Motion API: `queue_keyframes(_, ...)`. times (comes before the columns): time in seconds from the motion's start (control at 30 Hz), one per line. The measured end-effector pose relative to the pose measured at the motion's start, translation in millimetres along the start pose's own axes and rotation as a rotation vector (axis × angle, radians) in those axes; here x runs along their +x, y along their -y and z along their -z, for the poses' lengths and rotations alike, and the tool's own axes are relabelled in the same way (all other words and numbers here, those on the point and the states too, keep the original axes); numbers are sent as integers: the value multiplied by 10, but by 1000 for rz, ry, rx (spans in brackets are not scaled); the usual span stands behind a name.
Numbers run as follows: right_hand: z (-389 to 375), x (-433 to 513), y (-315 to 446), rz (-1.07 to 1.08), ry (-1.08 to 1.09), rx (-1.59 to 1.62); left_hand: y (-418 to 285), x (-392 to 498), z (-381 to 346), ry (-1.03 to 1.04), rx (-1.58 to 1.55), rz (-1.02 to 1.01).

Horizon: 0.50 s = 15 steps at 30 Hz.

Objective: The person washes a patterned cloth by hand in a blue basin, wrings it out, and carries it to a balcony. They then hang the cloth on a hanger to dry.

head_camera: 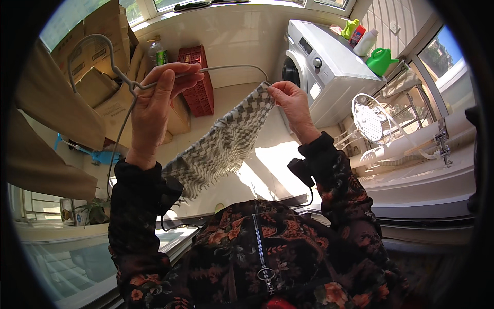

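Observation:
A grey clothes hanger (127, 80) lies across my left hand (156, 87), gripped near its neck between thumb and fingers. Its hook points to the upper left, and one arm of it bends down past my left wrist. The other arm curves over to the right, where its end meets the corner of a grey-and-white patterned, fringed scarf (227, 135). My right hand (291, 102) pinches that corner between thumb and fingers. From there the scarf slants down to the left, towards my left sleeve, which hides its lower left part.
Cardboard boxes (96, 50), a plastic bottle (156, 50) and a red plastic crate (197, 85) stand ahead on the left. At the right is a washing machine (339, 69) with bottles and a green watering can (380, 61) on top. Beige cloth (61, 100) hangs at the far left.

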State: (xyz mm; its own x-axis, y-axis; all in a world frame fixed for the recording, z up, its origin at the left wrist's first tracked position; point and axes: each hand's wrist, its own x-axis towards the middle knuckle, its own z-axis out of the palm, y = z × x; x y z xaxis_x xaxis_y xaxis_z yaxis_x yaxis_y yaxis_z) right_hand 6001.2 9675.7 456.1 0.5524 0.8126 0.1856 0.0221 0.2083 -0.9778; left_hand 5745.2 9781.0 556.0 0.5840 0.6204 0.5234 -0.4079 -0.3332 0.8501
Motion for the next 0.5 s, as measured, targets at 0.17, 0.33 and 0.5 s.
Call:
queue_keyframes(0.17, -55, 68, 53, 47, 37, -30, -64, 214, 120, 45, -28, 31)
queue_keyframes(0.33, -31, 125, 7, 55, 42, -72, -104, 374, 92, 111, -53, 38)
queue_keyframes(0.5, -114, 19, 135, -196, 142, 132, 42, 414, 82, 139, -16, 59)
